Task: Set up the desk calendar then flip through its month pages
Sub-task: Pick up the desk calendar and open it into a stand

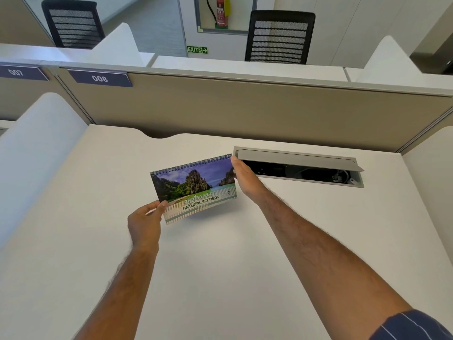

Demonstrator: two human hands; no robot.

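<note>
A spiral-bound desk calendar (193,187) is held a little above the white desk (220,253), tilted, its cover facing me. The cover shows cliffs, sea and the words "Amazing Natural Scenery". My left hand (144,223) pinches its lower left corner between thumb and fingers. My right hand (245,179) grips the upper right edge near the spiral binding; its fingers are hidden behind the calendar. The calendar casts a shadow on the desk below it.
An open grey cable hatch (299,165) is set into the desk just right of my right hand. A beige partition (245,111) stands behind the desk, a white side divider (36,153) on the left. Two black chairs stand beyond.
</note>
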